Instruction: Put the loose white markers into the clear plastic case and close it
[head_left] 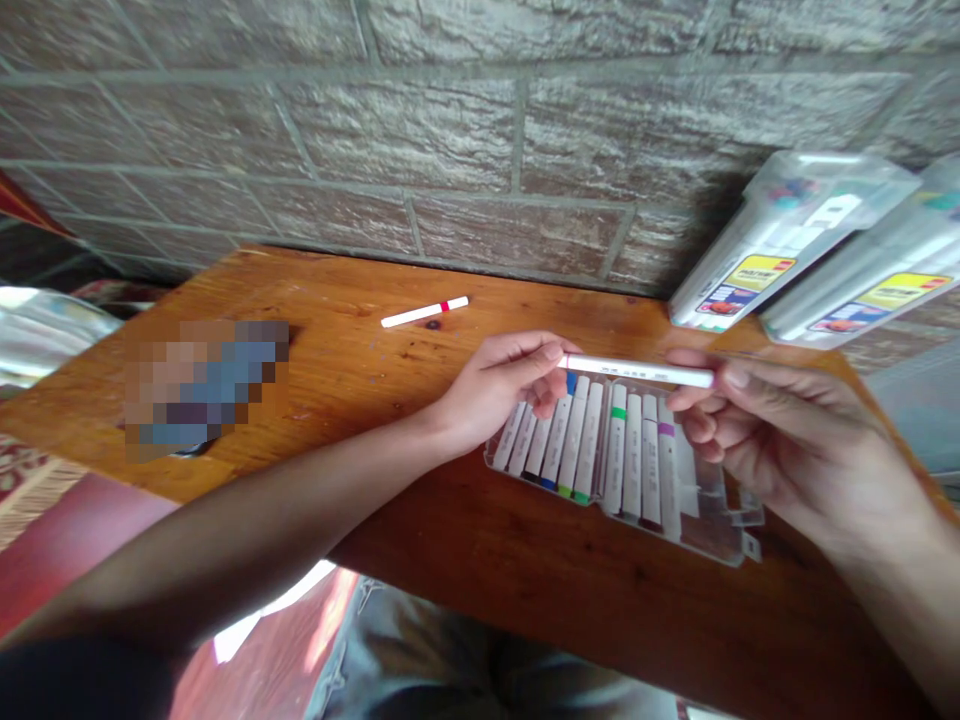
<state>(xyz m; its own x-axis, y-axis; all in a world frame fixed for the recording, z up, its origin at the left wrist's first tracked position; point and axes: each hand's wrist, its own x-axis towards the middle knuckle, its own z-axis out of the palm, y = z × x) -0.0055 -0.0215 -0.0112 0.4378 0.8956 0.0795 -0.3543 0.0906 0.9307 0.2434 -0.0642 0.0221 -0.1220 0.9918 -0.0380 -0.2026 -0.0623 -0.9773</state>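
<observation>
A white marker (637, 370) is held level between my two hands, above an opened clear plastic case (712, 540). The fingers of my left hand (517, 375) pinch its left end, near a thin reddish ring. At its other end, the thumb and fingers of my right hand (787, 430) are closed on it. Several white markers (585, 440) with differently coloured bands and ends lie side by side in both halves of the case. Beyond my left hand, another white marker (424, 312) with a red band lies on the wooden table.
Two tall clear marker boxes (787, 240) with yellow labels stand at the right against the stone-patterned wall (465, 130). A blurred-out dark object (210, 385) lies on the left of the wooden table (330, 300). My legs are under the near edge.
</observation>
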